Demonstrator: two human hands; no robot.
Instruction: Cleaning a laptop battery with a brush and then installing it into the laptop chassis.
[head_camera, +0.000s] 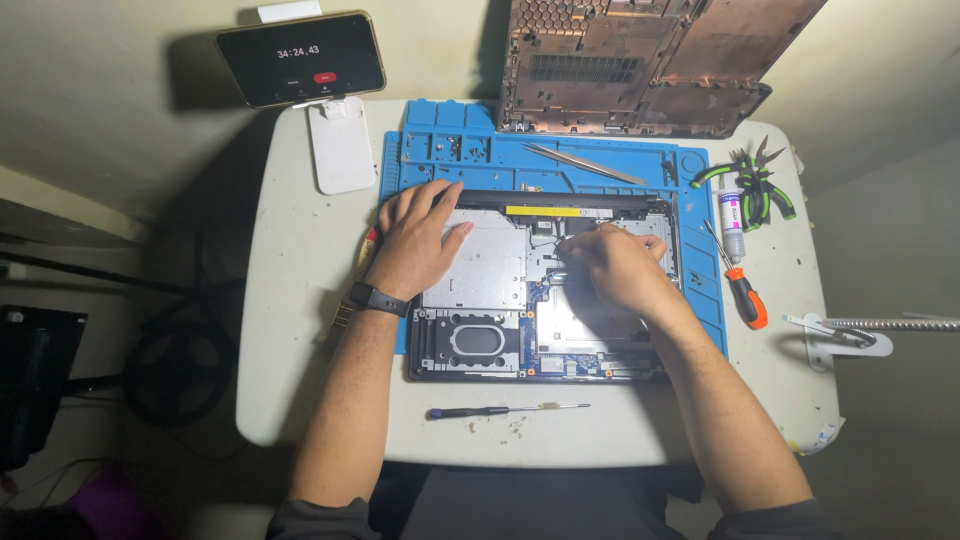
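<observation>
A phone (300, 58) stands in landscape on a white stand (340, 145) at the far left corner of the bench (290, 330), its dark rectangular screen showing pale digits in the middle and a small red oval button below them. Inside the opened laptop (540, 290) on the blue mat (440, 135), a narrow yellow strip label (542, 211) runs along the long black bar at its far edge, between the two hands. To the right of the mat, beside the green-handled pliers (755, 180), a small upright tube (733, 225) bears a white label with purple and dark print.
</observation>
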